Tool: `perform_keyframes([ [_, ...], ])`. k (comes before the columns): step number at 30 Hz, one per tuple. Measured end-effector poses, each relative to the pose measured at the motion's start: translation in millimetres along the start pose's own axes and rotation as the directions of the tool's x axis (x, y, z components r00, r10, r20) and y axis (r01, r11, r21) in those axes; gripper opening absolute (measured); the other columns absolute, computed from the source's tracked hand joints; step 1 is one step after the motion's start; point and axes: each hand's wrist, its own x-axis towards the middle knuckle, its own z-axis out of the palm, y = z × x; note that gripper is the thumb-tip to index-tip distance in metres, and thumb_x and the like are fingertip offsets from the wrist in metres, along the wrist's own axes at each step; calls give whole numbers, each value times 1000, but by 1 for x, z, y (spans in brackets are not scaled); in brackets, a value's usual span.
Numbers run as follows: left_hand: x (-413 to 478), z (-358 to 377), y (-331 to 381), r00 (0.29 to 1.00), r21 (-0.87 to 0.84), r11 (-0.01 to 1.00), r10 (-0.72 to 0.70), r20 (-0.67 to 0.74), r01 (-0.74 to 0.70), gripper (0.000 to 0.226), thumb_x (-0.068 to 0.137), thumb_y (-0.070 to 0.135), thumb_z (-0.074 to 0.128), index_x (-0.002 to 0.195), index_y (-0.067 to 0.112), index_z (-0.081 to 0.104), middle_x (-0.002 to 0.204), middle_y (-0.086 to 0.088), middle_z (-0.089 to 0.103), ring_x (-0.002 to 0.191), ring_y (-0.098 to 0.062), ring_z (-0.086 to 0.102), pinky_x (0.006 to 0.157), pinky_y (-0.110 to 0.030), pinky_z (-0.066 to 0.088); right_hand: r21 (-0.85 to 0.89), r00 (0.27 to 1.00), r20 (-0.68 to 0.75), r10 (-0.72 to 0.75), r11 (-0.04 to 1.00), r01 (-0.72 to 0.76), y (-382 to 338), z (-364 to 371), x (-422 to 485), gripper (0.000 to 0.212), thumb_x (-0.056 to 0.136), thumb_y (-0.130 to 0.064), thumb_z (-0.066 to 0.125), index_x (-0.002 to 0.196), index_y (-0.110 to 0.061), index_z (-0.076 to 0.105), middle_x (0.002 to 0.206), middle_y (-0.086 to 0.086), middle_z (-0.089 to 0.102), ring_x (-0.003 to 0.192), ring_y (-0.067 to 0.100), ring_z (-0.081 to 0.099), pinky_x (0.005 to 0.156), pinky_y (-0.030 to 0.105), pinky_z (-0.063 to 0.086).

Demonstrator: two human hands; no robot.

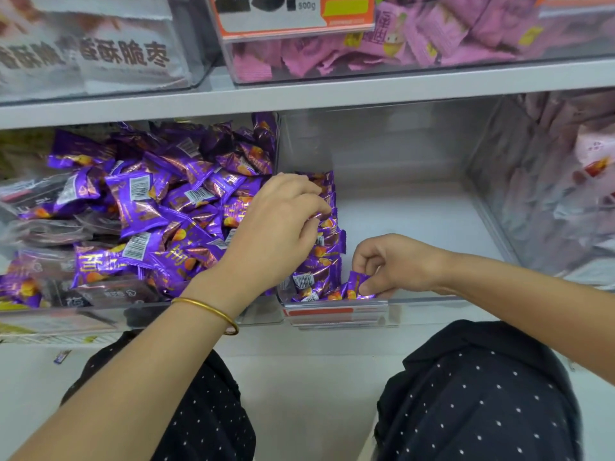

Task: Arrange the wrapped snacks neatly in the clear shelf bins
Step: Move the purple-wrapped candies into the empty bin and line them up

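A loose heap of purple wrapped snacks fills the left clear bin. In the middle clear bin a row of purple snacks stands on edge along its left wall. My left hand reaches over the divider, its fingertips curled on the top of that row. My right hand pinches one purple snack at the front end of the row, near the bin's front wall.
The rest of the middle bin shows bare floor. A right bin holds pale pink packets. The upper shelf carries bins of pink snacks and white bags. A price-tag holder hangs below. My dotted dark trousers are beneath.
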Motion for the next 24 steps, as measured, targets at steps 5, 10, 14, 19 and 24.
perform_keyframes([
  [5,0,0,1,1000,1,1000,1,-12,-1,24,77,7,54,93,10,72,105,-9,67,109,-32,55,101,-39,34,45,998,59,-1,999,-1,1,2,-4,26,79,10,66,72,-10,50,84,17,48,50,8,44,45,13,39],
  [10,0,1,1,1000,-8,1000,-12,-17,12,25,78,8,53,94,10,72,106,-9,66,110,-33,54,102,-39,34,-242,997,72,9,970,9,1,-1,2,32,78,7,65,66,-19,52,65,1,52,56,9,44,55,16,39],
  [14,0,2,-1,1000,-14,1000,5,-30,-6,27,78,10,50,94,9,72,105,-10,67,109,-33,55,101,-33,30,-292,999,54,3,956,13,-1,5,1,31,76,9,60,64,-19,55,60,-8,53,46,-2,48,49,8,37],
  [19,0,1,0,1000,-23,1000,-8,-30,7,27,78,5,52,96,8,72,106,-10,66,111,-32,54,102,-34,30,-223,988,139,73,974,-41,-9,3,0,20,81,3,60,76,-15,54,70,-2,56,56,4,49,52,13,39],
  [24,0,1,0,999,-14,1000,3,-41,-3,26,78,4,52,95,7,71,106,-10,66,110,-32,54,100,-29,27,-121,989,140,46,992,-29,-11,2,-3,23,83,4,57,87,-15,45,89,22,59,65,15,47,53,19,38],
])
